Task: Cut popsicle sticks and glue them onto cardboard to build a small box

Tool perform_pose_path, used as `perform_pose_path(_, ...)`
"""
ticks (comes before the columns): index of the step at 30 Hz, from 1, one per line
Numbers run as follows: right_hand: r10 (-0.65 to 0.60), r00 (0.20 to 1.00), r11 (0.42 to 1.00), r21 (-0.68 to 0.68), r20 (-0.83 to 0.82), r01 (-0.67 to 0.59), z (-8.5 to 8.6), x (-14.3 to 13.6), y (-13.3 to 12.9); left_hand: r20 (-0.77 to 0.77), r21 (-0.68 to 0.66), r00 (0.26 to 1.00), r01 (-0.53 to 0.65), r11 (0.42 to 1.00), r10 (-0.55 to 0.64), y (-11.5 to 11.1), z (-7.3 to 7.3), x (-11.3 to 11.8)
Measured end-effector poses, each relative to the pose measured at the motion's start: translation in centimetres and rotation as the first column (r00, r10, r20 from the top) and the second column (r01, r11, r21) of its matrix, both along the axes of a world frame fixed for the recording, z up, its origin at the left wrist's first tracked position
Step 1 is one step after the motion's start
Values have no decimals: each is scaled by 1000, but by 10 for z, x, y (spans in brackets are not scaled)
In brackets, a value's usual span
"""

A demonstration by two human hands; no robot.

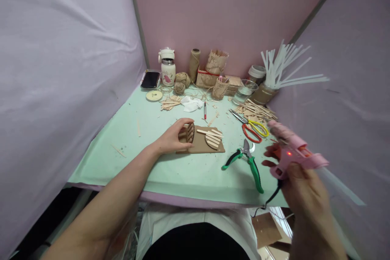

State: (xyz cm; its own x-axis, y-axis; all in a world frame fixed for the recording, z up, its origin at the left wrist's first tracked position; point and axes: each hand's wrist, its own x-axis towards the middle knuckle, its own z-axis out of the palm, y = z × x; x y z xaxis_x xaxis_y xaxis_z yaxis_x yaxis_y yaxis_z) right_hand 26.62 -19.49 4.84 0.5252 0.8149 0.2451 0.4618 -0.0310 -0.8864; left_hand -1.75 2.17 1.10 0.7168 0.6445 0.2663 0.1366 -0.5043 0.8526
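Note:
My left hand (176, 135) is closed around the edge of a small slatted piece with a curved dark rim (190, 133), held upright over a brown cardboard sheet (201, 145). Beside it on the cardboard lies a rounded piece made of pale craft sticks (213, 139). Raised at the right, my right hand (300, 183) grips a pink hot glue gun (292, 150) with its red light lit. A clear glue stick (344, 187) pokes out of the gun's back end, and a black cord hangs from its handle.
Green-handled pruning shears (245, 160) and red-and-yellow scissors (251, 126) lie right of the cardboard. Behind are loose craft sticks (257, 109), a red-tipped pen (205, 110), a glass of water (243, 93), twine balls (182, 81), a white bottle (168, 71) and glue sticks (282, 65) in a container.

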Motion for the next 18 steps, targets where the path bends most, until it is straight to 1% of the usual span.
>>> perform_pose_path(1,55,991,998,-4,-124,-56,-2,-13,3,2,22,1000,11,1000,-11,-1,-1,0)
perform_pose_path(2,111,974,994,5,-200,-112,-5,-25,7,0,49,1000,17,999,-17,-1,-1,1)
perform_pose_path(4,201,944,978,-2,-260,-208,-11,-43,13,-9,112,1000,20,994,-19,-1,-2,1)
perform_pose_path(6,245,935,966,-21,-256,-259,-17,-56,19,-4,150,1000,24,988,-24,-1,-2,1)
perform_pose_path(9,245,948,963,-62,-202,-262,-23,-66,24,5,171,1000,28,985,-29,-2,-1,1)
perform_pose_path(14,238,958,962,-99,-161,-256,-28,-74,27,0,215,999,33,976,-34,-4,2,2)
perform_pose_path(18,252,957,956,-115,-145,-269,-30,-77,28,-1,227,999,49,973,-50,-3,0,2)
